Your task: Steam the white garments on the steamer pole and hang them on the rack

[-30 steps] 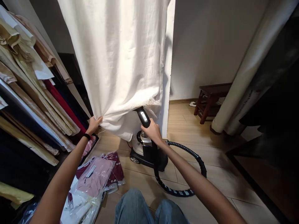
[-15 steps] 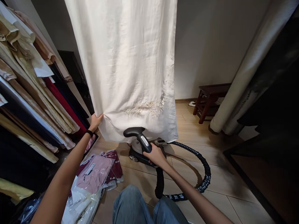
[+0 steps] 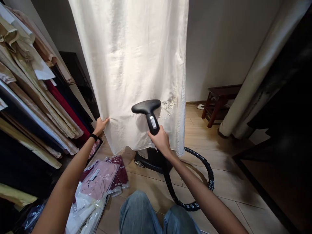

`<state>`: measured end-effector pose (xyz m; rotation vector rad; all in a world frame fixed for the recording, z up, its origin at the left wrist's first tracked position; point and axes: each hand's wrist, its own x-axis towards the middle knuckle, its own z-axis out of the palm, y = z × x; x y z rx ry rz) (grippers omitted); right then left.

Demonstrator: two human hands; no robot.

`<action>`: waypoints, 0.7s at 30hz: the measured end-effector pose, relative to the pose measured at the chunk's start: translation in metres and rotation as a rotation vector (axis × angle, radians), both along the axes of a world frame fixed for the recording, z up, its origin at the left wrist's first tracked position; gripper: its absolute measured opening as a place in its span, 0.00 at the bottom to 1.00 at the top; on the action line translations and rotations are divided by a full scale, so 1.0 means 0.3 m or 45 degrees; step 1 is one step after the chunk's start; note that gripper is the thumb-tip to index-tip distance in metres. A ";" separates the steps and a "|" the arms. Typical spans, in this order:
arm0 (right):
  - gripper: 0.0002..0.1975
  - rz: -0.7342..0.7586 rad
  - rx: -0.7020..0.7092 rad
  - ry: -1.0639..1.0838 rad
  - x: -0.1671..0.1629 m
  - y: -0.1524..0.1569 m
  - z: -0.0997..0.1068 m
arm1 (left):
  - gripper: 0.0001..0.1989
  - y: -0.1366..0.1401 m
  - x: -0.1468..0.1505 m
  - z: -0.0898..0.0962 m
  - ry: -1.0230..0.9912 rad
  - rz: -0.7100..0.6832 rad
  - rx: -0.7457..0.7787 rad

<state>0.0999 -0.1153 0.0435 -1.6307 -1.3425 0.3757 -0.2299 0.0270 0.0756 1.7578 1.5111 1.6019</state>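
From the wearer's head, looking down, I see the left hand (image 3: pixel 100 126) with thumb and fingers pinched together on the left edge of a cream cloth (image 3: pixel 131 58), pulling a small pucker into it. The right hand (image 3: pixel 161 139) has its fingers closed around the grip of a black steamer wand (image 3: pixel 148 110), thumb lying along the side; the fingers' far side is turned away from me.

The wand is upright with a slight tilt, its broad T-shaped head lying in front of the lower part of the cloth. Whether it touches, I can't tell. A pale oblong button sits on its neck. The cloth hangs down in the middle, softly creased, its hem wavy, with leafy embroidery (image 3: pixel 170 104) low on the right, partly behind the wand.

I count one cloth, one wand, one ribbed black hose (image 3: pixel 209 170) curving over the wooden floor (image 3: pixel 226 182), and one steamer base (image 3: pixel 149 161) under the hem, with one wheel showing. Left of the base lies a heap of plastic-wrapped garments (image 3: pixel 99 180), one pink on top; they overlap too much to count. There's one dark red stool (image 3: pixel 218 100) by the back wall.
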 end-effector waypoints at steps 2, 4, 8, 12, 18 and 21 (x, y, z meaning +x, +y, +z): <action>0.17 -0.048 -0.026 -0.028 -0.017 0.092 -0.044 | 0.23 -0.001 0.004 -0.002 0.005 -0.005 -0.022; 0.17 -0.062 -0.069 -0.031 -0.029 0.156 -0.116 | 0.23 0.000 0.013 -0.002 0.002 -0.016 -0.037; 0.16 -0.070 -0.132 0.022 -0.045 0.209 -0.284 | 0.22 0.002 0.041 -0.001 0.001 -0.058 -0.033; 0.15 -0.055 -0.175 0.097 -0.067 0.228 -0.417 | 0.20 0.012 0.067 -0.002 -0.005 -0.054 -0.022; 0.15 0.040 -0.324 0.248 -0.112 0.203 -0.542 | 0.20 0.034 0.070 -0.008 -0.011 -0.071 -0.020; 0.12 0.088 -0.444 0.340 -0.121 0.124 -0.575 | 0.20 0.036 0.065 -0.007 -0.001 -0.055 -0.026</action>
